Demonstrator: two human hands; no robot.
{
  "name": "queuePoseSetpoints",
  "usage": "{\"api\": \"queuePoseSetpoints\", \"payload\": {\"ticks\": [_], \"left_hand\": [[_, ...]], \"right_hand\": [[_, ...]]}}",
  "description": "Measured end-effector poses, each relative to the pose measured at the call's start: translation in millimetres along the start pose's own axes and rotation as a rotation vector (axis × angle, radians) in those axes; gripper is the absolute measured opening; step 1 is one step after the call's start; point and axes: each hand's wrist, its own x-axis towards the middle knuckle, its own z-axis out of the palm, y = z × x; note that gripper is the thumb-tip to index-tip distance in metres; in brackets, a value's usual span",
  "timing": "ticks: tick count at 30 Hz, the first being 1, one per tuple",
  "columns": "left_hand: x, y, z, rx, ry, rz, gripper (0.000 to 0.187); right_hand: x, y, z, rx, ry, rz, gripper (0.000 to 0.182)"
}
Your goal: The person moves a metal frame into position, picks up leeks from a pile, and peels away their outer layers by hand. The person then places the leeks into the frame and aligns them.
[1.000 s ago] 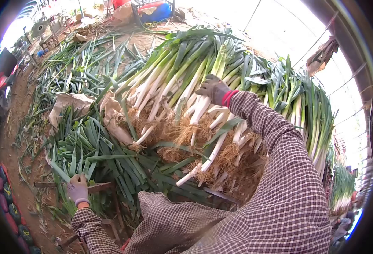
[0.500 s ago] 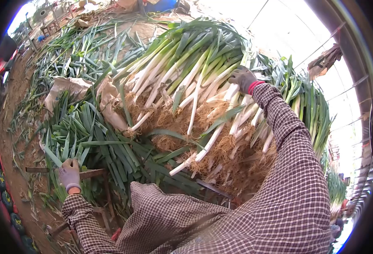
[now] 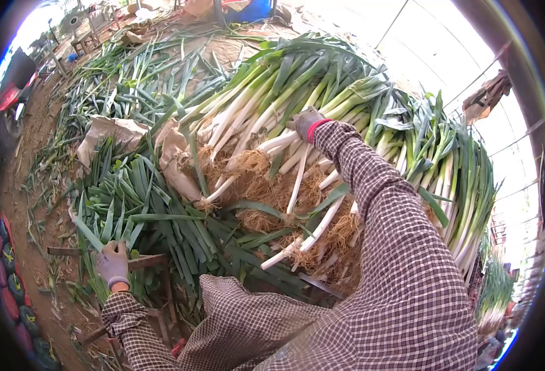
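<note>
My gloved right hand (image 3: 309,125) is closed on white leek stalks (image 3: 280,141) at the middle of a large leek pile (image 3: 247,114); the roots of these stalks point left and the green tops lie to the right. At the lower left, my gloved left hand (image 3: 113,264) is closed near the end of a flat green leaf (image 3: 87,231), beside a heap of green leaves (image 3: 179,238). Its fingertips are partly hidden. Brown, tangled roots (image 3: 331,247) hang below the white stalks. A long blade (image 3: 322,285) lies under the roots, partly covered by my sleeve.
Brown paper or sacking (image 3: 108,137) lies between leaf heaps. A wooden bar (image 3: 145,262) stands by my left hand. Netted dark red and green items (image 3: 14,284) line the lower left edge. A blue container (image 3: 247,11) is at the top. More leeks (image 3: 464,185) lean at the right.
My right hand has moved left across the pile and now holds leek stalks, whose root ends have come left with it. My left hand stays by the leaf. The whole view has shifted slightly.
</note>
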Motion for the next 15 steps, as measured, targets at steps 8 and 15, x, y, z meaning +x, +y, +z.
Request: {"api": "queuePoseSetpoints", "payload": {"ticks": [8, 15], "left_hand": [[-3.7, 5.0, -5.5, -0.054, -0.039, -0.017, 0.033], [-1.1, 2.0, -5.1, -0.055, -0.045, -0.02, 0.034]], "right_hand": [[-50.7, -9.4, -6.7, -0.081, 0.058, -0.066, 0.036], [-104.0, -12.6, -6.5, -0.171, 0.364, -0.035, 0.021]]}}
